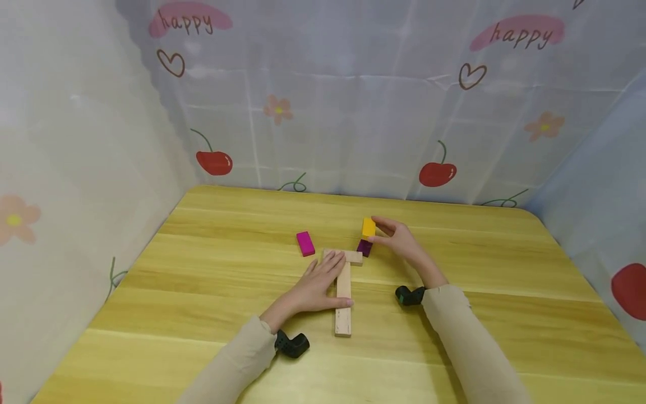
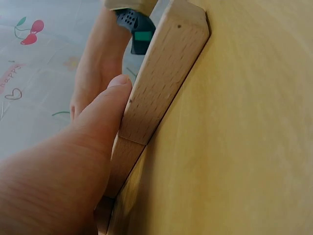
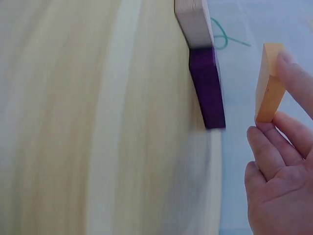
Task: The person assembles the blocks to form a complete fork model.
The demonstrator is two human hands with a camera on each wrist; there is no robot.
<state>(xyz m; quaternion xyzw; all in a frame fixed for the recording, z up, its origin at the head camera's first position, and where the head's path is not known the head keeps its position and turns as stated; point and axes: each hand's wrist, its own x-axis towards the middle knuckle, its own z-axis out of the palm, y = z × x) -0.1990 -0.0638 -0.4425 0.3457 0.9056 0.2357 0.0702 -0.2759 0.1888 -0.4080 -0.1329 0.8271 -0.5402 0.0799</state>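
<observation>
Plain wooden blocks (image 1: 343, 322) form a T on the table, with a crosspiece (image 1: 355, 258) at the far end. My left hand (image 1: 317, 286) rests over them, fingers extended across the crosspiece and thumb on the stem. In the left wrist view, the thumb (image 2: 115, 98) lies along the stem's blocks (image 2: 161, 73). My right hand (image 1: 401, 242) pinches a yellow block (image 1: 369, 227) between thumb and fingers. A dark purple block (image 1: 364, 248) lies at the crosspiece's right end. In the right wrist view, the yellow block (image 3: 270, 88) is held clear of the purple block (image 3: 208, 88).
A magenta block (image 1: 305, 243) lies on the wooden table (image 1: 227, 269), left of the crosspiece. Black wrist devices (image 1: 292, 344) sit at both sleeves. A patterned curtain (image 1: 328, 129) hangs behind the table's far edge and at both sides.
</observation>
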